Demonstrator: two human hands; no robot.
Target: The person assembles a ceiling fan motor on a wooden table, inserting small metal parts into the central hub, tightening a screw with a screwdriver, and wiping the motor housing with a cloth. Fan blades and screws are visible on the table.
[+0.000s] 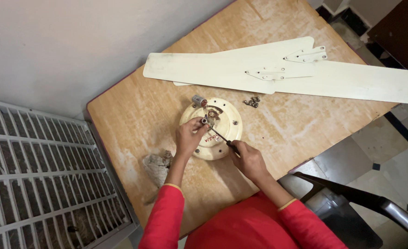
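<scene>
Two hands work on the round cream motor housing (pixel 211 133), which lies on the wooden tabletop (pixel 134 110). The left hand (pixel 188 136) rests on the housing, fingers pinched on its central shaft. The right hand (pixel 249 159), at the housing's near edge, has fingers closed round a screwdriver (pixel 222 138). Cream fan blades (pixel 277 71) lie beyond the housing; loose screws (pixel 251 102) just beside it

Your worn wooden table (pixel 134 115) meets a plain white wall (pixel 74 41) beyond your grip. Left of it lies a dusty white metal grille (pixel 38 175); to the right, pale floor tiles (pixel 388 138) and a dark chair (pixel 351 198).
</scene>
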